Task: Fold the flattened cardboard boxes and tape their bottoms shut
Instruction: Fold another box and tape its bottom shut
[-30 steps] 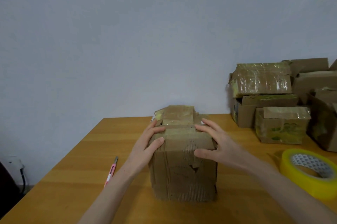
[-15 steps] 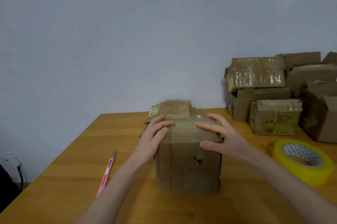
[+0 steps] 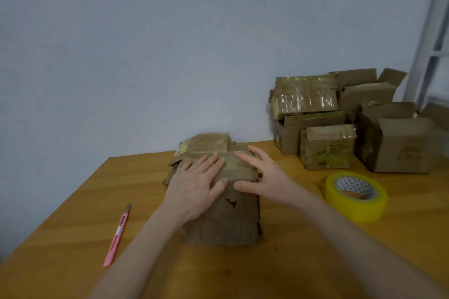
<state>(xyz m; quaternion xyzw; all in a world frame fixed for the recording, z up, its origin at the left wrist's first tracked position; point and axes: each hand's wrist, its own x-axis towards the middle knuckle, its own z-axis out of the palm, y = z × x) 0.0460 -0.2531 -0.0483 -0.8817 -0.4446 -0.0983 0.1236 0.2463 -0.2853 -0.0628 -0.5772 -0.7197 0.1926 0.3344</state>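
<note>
While pressing on the cardboard box (image 3: 223, 223), upright near the middle of the worktop (image 3: 73, 213), hold its top flaps level and edge to edge. Seen now: left hand (image 3: 194, 187) and right hand (image 3: 264, 177) flat and side by side on the flaps, fingers straight, gripping nothing. Cannot tell whether the seam is closed, being hidden under the fingers. Lift only the right hand for the tape roll (image 3: 356, 195) near the box; leave the pink cutter (image 3: 117, 233) for afterwards.

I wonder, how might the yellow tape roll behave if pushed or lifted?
The tape roll lies flat on the table, so it would probably slide rather than roll. Its thick wound ring looks rigid, and likely fairly heavy for its size.
</note>
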